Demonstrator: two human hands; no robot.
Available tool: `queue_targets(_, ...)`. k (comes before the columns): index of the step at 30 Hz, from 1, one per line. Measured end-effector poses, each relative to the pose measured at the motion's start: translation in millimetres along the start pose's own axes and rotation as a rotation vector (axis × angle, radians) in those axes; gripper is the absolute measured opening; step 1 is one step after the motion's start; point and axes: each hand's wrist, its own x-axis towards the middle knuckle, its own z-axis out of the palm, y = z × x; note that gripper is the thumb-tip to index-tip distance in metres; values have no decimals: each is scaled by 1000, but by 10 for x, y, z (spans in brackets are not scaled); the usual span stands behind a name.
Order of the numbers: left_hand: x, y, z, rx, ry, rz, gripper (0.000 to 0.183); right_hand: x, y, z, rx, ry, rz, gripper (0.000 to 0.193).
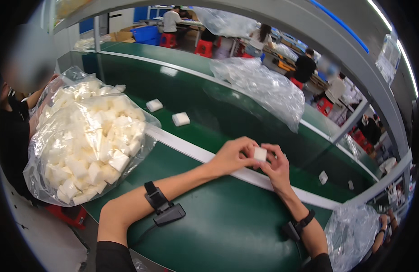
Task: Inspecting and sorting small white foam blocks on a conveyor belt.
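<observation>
Between the fingertips of both hands is a small white block [260, 154], held up over the white rail [186, 146] at the edge of the green conveyor belt. My left hand [236, 155] pinches the block from its left side. My right hand [277, 167] has thumb and fingers closed about its right side. Two more white blocks lie on the belt, a nearer white block [181, 119] and a farther white block [154, 105]. At the left, a big clear plastic bag [89, 140] bulges with many white blocks. Each forearm wears a black strap with a small device.
Farther right on the belt lie a small white piece [323, 177] and a smaller one. Clear plastic sheeting [263, 86] drapes over the far rail, and another clear bag [354, 233] sits at lower right. A metal frame arches overhead. Co-workers sit beyond and at both sides.
</observation>
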Motion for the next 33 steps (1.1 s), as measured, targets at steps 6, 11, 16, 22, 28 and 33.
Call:
queue_targets(6,16,77,6,108,-34,46,57,18,43,-58,-56,-37,-104,52)
queue_targets(11,22,40,-12,143,-41,48,59,9,122,-108,-12,-47,-106,55)
queue_targets(16,0,-27,-29,155,42,-48,59,38,280,-58,-26,11,-158,60)
queue_targets(22,93,-108,-65,139,288,-197,64,-10,288,-83,-120,43,-218,66)
queue_targets(28,65,-460,-347,172,141,-131,58,53,363,-59,-13,9,-101,52)
queue_targets(33,32,-428,-518,309,27,-105,38,99,459,-33,47,32,-276,35)
